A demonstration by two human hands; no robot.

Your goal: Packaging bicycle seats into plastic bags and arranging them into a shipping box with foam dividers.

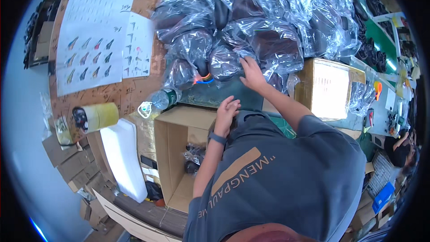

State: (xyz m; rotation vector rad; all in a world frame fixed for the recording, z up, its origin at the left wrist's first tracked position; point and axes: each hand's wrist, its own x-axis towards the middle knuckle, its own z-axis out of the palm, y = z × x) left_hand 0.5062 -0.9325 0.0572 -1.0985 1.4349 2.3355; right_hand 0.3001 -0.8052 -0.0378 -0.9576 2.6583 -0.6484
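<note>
Tan lettering [243, 178] crosses the grey shirt [309, 175], smaller writing [126, 7] the white sheets [98, 31].

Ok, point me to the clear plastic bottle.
In the head view, the clear plastic bottle is left of the left hand, just above the open cardboard box in the picture and below the plastic-bagged dark items.

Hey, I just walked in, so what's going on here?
Someone's right hand reaches to the near edge of a pile of dark items in clear plastic bags, fingertips at one bag. Their left hand seems empty, beside an open cardboard box that holds a few bagged dark items.
</note>
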